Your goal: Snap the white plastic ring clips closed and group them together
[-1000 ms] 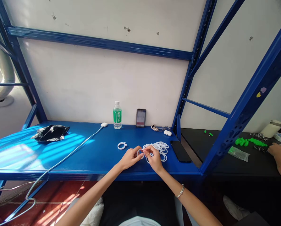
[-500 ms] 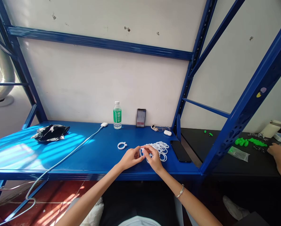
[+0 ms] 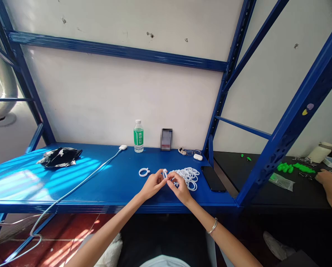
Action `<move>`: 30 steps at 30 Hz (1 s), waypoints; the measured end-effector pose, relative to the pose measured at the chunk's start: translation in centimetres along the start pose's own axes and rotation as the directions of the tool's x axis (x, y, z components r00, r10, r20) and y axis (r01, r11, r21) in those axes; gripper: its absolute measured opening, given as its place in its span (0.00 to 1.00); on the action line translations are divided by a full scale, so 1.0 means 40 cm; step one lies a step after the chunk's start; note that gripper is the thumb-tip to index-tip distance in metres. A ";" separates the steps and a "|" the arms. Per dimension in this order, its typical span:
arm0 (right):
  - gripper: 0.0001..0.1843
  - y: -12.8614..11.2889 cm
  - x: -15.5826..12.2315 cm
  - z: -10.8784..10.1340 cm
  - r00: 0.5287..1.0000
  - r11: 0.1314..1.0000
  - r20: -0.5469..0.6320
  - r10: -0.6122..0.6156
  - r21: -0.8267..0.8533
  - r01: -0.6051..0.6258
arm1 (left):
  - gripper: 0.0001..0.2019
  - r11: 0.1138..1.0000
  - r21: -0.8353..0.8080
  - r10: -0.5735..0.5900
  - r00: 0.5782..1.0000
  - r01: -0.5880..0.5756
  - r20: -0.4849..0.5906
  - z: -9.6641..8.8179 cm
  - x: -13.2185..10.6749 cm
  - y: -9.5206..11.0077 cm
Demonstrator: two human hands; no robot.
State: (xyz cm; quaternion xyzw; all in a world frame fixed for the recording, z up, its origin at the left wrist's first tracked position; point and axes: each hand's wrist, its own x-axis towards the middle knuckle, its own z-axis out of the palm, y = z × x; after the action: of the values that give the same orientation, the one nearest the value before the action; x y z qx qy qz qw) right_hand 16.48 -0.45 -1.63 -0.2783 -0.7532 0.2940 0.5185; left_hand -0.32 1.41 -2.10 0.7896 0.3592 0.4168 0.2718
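On a blue surface [image 3: 113,191] against a white wall, two bare hands met over a small white ring [image 3: 165,173]. It stood upright between them, near the front edge. The left hand [image 3: 152,185] pinched it between thumb and fingers. The right hand [image 3: 182,190] had its fingertips drawn in at the ring's lower right side; whether they gripped it could not be told. A bracelet [image 3: 214,225] circled the right wrist.

Just beyond the right hand lay a pile [image 3: 191,175] of similar white rings, overlapping one another. A loose ring [image 3: 147,171] lay flat to the left, apart from the pile. Right of the pile was a black phone [image 3: 213,178], with a white case [image 3: 198,157] behind it. Along the back stood a green-labelled bottle [image 3: 138,138]. Far left lay a crumpled black bag [image 3: 60,157] in striped sunlight. At far right, another person's hand [image 3: 329,181] rested near bright green pieces [image 3: 296,168].
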 end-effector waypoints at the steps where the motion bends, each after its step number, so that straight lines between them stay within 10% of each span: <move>1: 0.08 -0.001 0.001 0.001 1.000 1.000 0.021 -0.009 -0.010 0.009 | 0.18 1.000 -0.007 0.001 1.000 -0.001 0.000 0.000 0.000 -0.002; 30: 0.13 0.008 0.003 0.001 0.999 0.993 0.025 0.035 -0.109 -0.032 | 0.21 0.993 -0.120 -0.005 0.998 -0.002 -0.063 -0.008 0.002 0.021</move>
State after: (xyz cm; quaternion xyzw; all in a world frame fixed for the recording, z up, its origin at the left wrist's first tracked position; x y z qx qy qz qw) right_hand 16.42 -0.16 -1.79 -0.3147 -0.7703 0.2647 0.4873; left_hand -0.25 1.02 -1.29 0.7580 0.3426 0.4620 0.3076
